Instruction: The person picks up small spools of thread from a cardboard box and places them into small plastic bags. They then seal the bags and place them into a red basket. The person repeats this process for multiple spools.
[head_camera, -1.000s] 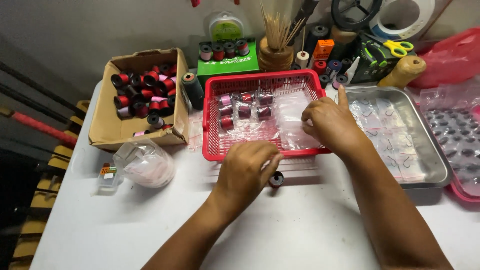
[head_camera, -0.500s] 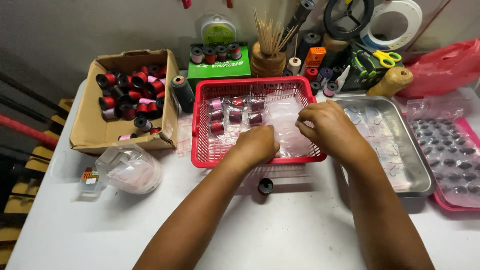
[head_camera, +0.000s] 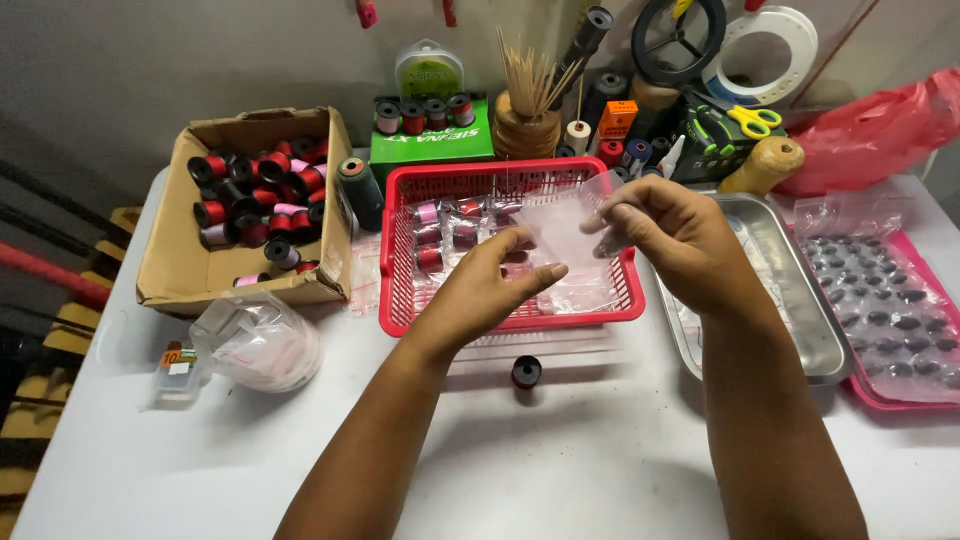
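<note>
Clear plastic bag (head_camera: 568, 232), one, pinched between both hands' fingers, left hand (head_camera: 480, 290) and right hand (head_camera: 675, 235), above one red basket (head_camera: 505, 180); one black spool (head_camera: 526, 371) lies on the tabletop (head_camera: 560, 460).

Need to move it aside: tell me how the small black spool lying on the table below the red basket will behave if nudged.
The black spool looks round and lies loose on the white table, so it would probably roll. It is small, so likely light. Nothing near it looks able to stop it.

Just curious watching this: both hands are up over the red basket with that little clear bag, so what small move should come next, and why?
Probably pull the clear bag open: the right hand pinches its top edge and the left hand touches its lower edge, with nothing seen inside. A black spool lies loose in front of the red basket.
</note>
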